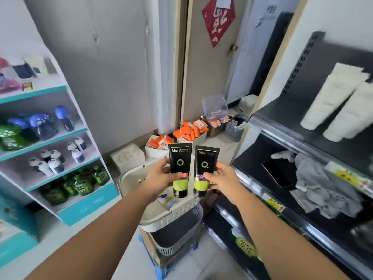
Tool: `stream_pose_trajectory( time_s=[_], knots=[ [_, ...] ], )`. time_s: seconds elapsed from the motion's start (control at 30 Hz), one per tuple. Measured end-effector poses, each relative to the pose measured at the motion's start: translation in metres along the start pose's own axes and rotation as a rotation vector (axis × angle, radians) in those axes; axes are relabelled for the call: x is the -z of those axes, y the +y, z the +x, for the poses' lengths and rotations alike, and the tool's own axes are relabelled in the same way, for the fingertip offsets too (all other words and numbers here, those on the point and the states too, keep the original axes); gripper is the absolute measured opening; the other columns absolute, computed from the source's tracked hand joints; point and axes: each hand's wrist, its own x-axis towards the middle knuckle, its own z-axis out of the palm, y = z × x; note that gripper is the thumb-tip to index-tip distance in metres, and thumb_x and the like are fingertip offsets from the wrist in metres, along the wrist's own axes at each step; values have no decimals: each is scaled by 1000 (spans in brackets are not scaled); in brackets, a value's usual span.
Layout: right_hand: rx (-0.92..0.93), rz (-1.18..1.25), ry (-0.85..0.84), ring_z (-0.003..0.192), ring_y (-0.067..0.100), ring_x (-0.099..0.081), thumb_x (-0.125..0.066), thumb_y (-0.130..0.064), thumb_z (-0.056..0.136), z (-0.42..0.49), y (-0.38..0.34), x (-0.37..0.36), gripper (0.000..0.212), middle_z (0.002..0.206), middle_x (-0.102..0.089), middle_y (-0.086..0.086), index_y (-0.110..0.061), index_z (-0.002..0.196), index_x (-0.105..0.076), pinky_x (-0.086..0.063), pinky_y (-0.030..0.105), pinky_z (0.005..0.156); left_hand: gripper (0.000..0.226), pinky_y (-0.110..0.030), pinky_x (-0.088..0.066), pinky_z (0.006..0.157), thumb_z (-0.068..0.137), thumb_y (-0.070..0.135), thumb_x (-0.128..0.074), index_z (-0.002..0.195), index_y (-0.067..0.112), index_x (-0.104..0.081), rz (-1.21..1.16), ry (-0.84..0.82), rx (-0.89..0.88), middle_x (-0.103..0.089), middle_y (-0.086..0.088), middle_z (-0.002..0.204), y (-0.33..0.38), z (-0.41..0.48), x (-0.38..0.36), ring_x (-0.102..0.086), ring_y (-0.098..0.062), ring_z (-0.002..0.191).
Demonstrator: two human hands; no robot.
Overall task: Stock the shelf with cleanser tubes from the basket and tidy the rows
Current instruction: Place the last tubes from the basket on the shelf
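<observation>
Two bare forearms reach forward from the bottom edge, each ending in a hand that grips a tube upright with its cap pointing down. In the left hand (159,177) is a black-and-lime plastic cleanser tube (179,158), the thumb laid across its front and the fingers curled round its left edge. The right hand (224,178) pinches a second matching black-and-lime tube (204,160) the same way, thumb in front, fingers wrapped behind its right edge. Both tubes are held side by side, just apart, above the cream plastic lattice basket (182,211), which sits on a grey slotted bin (177,233) (a few small items lie inside the basket, too blurred to name). To the right stands the dark metal shelf (282,116), carrying tall white tubes (327,98) on its upper level, and a black phone (278,172) beside a crumpled grey cloth (323,188) lower down. Orange cartons (191,130) are heaped on the floor beyond.
</observation>
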Motion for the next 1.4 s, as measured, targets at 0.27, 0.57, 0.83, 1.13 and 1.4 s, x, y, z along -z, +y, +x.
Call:
stream_pose_trajectory(
  time_s=[0.27,0.57,0.83,1.13,1.4],
  knots=[
    [47,98,219,88,23,-71,-68,0,86,-54,-6,85,29,107,-70,6,-26,98,-63,-61,42,72,42,-31,-53,70,81,-7,-68,114,17,-57,26,-230,-50,-72,-6,105,23,-4,-100,-72,-14,83],
    [94,170,403,88,25,-70,-63,4,88,-159,10,226,29,104,-70,7,-18,107,-63,-61,42,69,38,-25,-57,62,81,-11,-67,106,17,-59,79,-471,-134,-72,-6,99,36,-44,-267,-70,-17,83],
    [132,157,582,84,25,-69,-63,2,89,-278,32,362,26,102,-71,5,-19,105,-64,-60,42,64,42,-38,-60,75,84,-5,-67,120,12,-56,95,-699,-157,-71,-12,110,33,-110,-435,-71,-25,91],
    [159,93,733,89,24,-70,-63,2,89,-380,55,464,28,100,-72,3,-22,103,-65,-60,40,64,44,-39,-59,79,82,-3,-71,119,17,-59,164,-845,-205,-72,-10,109,23,-174,-570,-70,-26,98],
    [192,-24,850,87,23,-69,-68,-3,87,-421,57,522,25,104,-71,9,-19,106,-66,-59,36,64,44,-50,-55,88,82,4,-73,120,19,-57,260,-957,-284,-72,-5,109,35,-187,-645,-70,-24,100]
  ],
)
